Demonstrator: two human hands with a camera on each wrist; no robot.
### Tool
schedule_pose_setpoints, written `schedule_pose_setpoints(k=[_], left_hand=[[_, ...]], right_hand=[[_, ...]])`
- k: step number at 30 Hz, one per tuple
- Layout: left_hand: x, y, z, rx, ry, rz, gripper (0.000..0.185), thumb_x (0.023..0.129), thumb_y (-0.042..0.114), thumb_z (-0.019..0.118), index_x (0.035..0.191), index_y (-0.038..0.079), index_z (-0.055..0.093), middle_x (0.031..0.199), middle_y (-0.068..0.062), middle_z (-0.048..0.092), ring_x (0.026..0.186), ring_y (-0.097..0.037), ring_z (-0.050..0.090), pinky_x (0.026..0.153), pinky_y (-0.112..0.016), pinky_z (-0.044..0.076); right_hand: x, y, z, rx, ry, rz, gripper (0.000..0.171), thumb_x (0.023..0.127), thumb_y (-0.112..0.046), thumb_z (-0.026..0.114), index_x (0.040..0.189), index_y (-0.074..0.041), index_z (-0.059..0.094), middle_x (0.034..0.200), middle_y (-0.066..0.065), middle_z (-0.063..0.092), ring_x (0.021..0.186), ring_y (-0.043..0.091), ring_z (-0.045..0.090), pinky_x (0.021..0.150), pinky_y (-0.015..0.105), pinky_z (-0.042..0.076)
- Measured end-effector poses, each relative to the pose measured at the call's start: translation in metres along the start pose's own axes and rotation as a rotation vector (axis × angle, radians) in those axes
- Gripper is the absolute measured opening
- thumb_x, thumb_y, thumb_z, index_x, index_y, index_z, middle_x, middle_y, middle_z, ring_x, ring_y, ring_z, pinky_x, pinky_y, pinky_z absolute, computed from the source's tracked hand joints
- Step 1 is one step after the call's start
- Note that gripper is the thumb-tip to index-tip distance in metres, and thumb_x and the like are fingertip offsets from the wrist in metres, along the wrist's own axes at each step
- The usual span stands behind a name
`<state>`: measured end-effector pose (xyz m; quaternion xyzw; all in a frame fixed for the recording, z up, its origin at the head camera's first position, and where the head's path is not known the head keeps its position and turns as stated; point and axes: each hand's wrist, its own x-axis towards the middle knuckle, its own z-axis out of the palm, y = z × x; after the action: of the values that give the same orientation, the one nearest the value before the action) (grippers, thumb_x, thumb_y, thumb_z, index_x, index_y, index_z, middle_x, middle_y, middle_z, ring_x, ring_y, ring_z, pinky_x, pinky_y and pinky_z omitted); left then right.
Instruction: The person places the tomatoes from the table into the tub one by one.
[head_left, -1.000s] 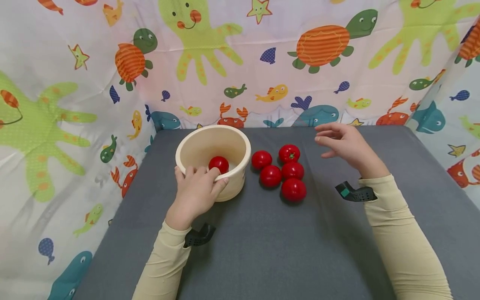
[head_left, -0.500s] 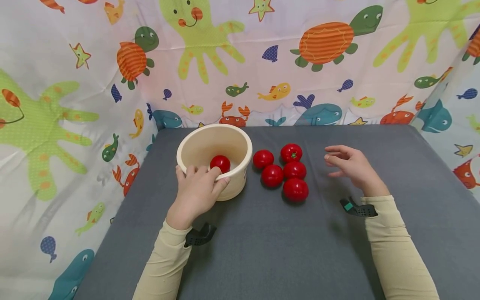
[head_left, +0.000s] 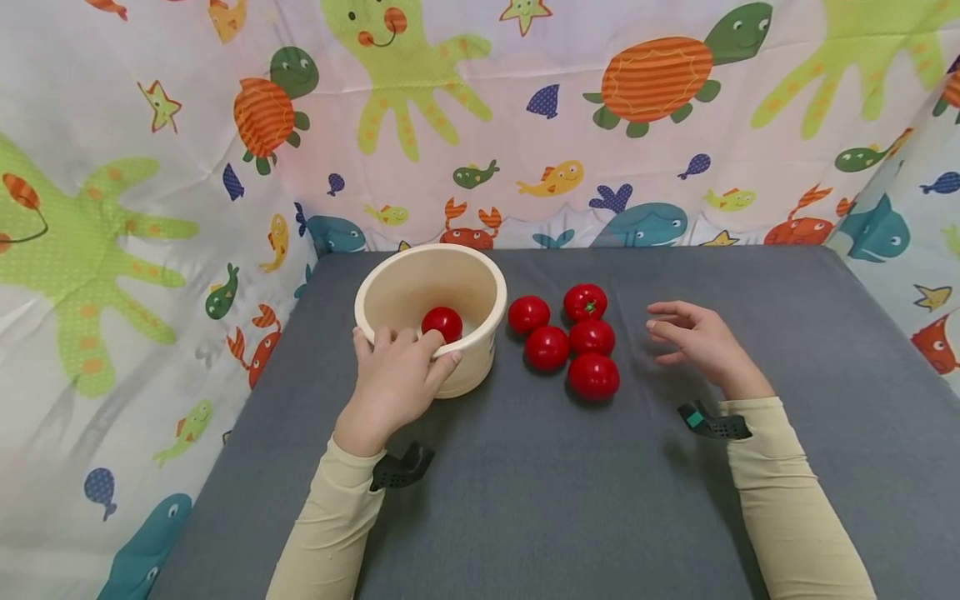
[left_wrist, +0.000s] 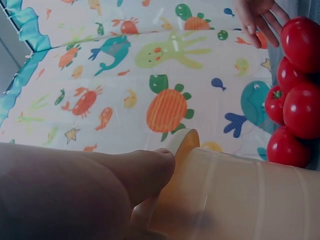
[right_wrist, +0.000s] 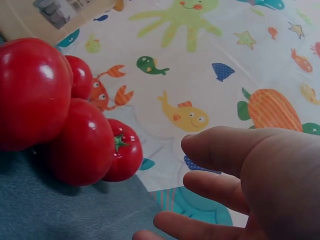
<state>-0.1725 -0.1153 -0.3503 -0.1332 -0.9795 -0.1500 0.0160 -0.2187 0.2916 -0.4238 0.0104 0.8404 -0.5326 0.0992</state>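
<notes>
A cream plastic bucket (head_left: pixel 474 373) stands at the left of the table, with one red tomato (head_left: pixel 442 322) inside it. My left hand (head_left: pixel 390 385) grips its near rim, fingers over the edge and thumb along the outside. Right of the bucket, several tomatoes (head_left: pixel 547 348) lie in a close cluster; the rearmost one (head_left: pixel 585 302) shows a green stem. My right hand (head_left: pixel 699 343) hovers to the right of that cluster, fingers loosely bent and holding nothing. In the right wrist view, a gap separates its fingertips from the nearby tomatoes (right_wrist: pixel 82 145).
A dark grey cloth (head_left: pixel 540 483) covers the table. Behind and along both sides hangs a white curtain (head_left: pixel 450 75) printed with sea animals, meeting the table's back edge. Both wrists carry black straps (head_left: pixel 401 468).
My right hand has come down and towards me, a little to the right, staying beside the tomatoes. My left hand keeps its grip on the bucket, which stays in place.
</notes>
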Motion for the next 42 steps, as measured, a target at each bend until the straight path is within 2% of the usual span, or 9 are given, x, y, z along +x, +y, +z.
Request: schedule_pose_setpoints(k=[3, 6, 9, 14, 20, 23, 26, 36, 42], left_hand=[[0.001, 0.0, 0.0, 0.002, 0.0, 0.0, 0.026, 0.099, 0.043, 0.06, 0.101, 0.017, 0.066, 0.099, -0.013, 0.063, 0.115, -0.042, 0.05, 0.113, -0.078, 0.008], [0.001, 0.001, 0.0, 0.002, -0.004, -0.003, 0.026, 0.1, 0.043, 0.06, 0.102, 0.017, 0.067, 0.099, -0.013, 0.063, 0.115, -0.042, 0.05, 0.113, -0.078, 0.007], [0.001, 0.001, 0.0, 0.001, -0.007, -0.006, 0.027, 0.099, 0.043, 0.06, 0.102, 0.017, 0.067, 0.099, -0.013, 0.063, 0.116, -0.042, 0.05, 0.113, -0.078, 0.006], [0.001, 0.0, -0.001, 0.0, -0.004, -0.006, 0.028, 0.099, 0.043, 0.061, 0.105, 0.017, 0.068, 0.1, -0.013, 0.064, 0.116, -0.042, 0.05, 0.113, -0.078, 0.006], [0.001, -0.001, -0.001, 0.0, -0.001, -0.003, 0.028, 0.099, 0.043, 0.06, 0.105, 0.017, 0.068, 0.1, -0.014, 0.064, 0.116, -0.042, 0.05, 0.113, -0.079, 0.006], [0.001, -0.001, -0.001, 0.003, 0.002, 0.001, 0.028, 0.099, 0.043, 0.06, 0.104, 0.017, 0.068, 0.099, -0.013, 0.064, 0.116, -0.042, 0.05, 0.113, -0.079, 0.007], [0.001, -0.001, 0.0, 0.004, 0.002, 0.003, 0.028, 0.099, 0.043, 0.06, 0.104, 0.017, 0.068, 0.099, -0.013, 0.064, 0.116, -0.042, 0.05, 0.113, -0.079, 0.007], [0.0, -0.001, 0.0, 0.003, 0.002, -0.003, 0.028, 0.1, 0.044, 0.059, 0.105, 0.017, 0.067, 0.099, -0.013, 0.063, 0.115, -0.042, 0.05, 0.113, -0.079, 0.007], [0.0, -0.001, 0.0, 0.016, 0.008, 0.001, 0.028, 0.1, 0.044, 0.059, 0.104, 0.017, 0.067, 0.098, -0.013, 0.063, 0.114, -0.042, 0.051, 0.113, -0.079, 0.009]], right_hand=[[0.0, 0.0, 0.003, -0.007, -0.009, -0.002, 0.059, 0.106, -0.033, 0.054, 0.152, 0.001, 0.039, 0.148, 0.031, 0.047, 0.112, 0.022, 0.066, 0.084, 0.042, 0.062], [0.001, 0.0, 0.007, -0.011, -0.02, 0.006, 0.059, 0.106, -0.033, 0.054, 0.152, 0.0, 0.039, 0.148, 0.031, 0.048, 0.124, 0.041, 0.059, 0.086, 0.043, 0.062], [0.004, 0.001, 0.013, 0.0, -0.034, 0.015, 0.059, 0.105, -0.033, 0.054, 0.151, 0.0, 0.04, 0.148, 0.031, 0.048, 0.129, 0.048, 0.055, 0.086, 0.043, 0.062], [0.013, 0.004, 0.027, 0.038, -0.047, 0.009, 0.057, 0.105, -0.031, 0.054, 0.151, 0.001, 0.04, 0.148, 0.031, 0.048, 0.124, 0.043, 0.059, 0.084, 0.04, 0.063], [0.022, 0.005, 0.044, 0.094, -0.011, 0.01, 0.055, 0.104, -0.027, 0.056, 0.15, 0.0, 0.042, 0.146, 0.031, 0.051, 0.108, 0.024, 0.064, 0.079, 0.033, 0.063], [0.024, 0.004, 0.05, 0.114, 0.019, 0.014, 0.054, 0.104, -0.027, 0.057, 0.15, -0.001, 0.044, 0.145, 0.031, 0.052, 0.1, 0.013, 0.063, 0.076, 0.028, 0.062], [0.027, 0.004, 0.055, 0.135, 0.042, 0.019, 0.054, 0.103, -0.027, 0.058, 0.149, -0.002, 0.045, 0.147, 0.03, 0.052, 0.097, 0.008, 0.061, 0.075, 0.024, 0.061], [0.032, 0.007, 0.066, 0.134, 0.073, 0.02, 0.053, 0.101, -0.029, 0.062, 0.147, -0.006, 0.049, 0.147, 0.025, 0.052, 0.108, 0.022, 0.057, 0.075, 0.02, 0.058], [0.032, 0.007, 0.067, 0.122, 0.074, 0.019, 0.055, 0.1, -0.031, 0.063, 0.148, -0.007, 0.049, 0.146, 0.025, 0.052, 0.11, 0.024, 0.057, 0.075, 0.019, 0.058]])
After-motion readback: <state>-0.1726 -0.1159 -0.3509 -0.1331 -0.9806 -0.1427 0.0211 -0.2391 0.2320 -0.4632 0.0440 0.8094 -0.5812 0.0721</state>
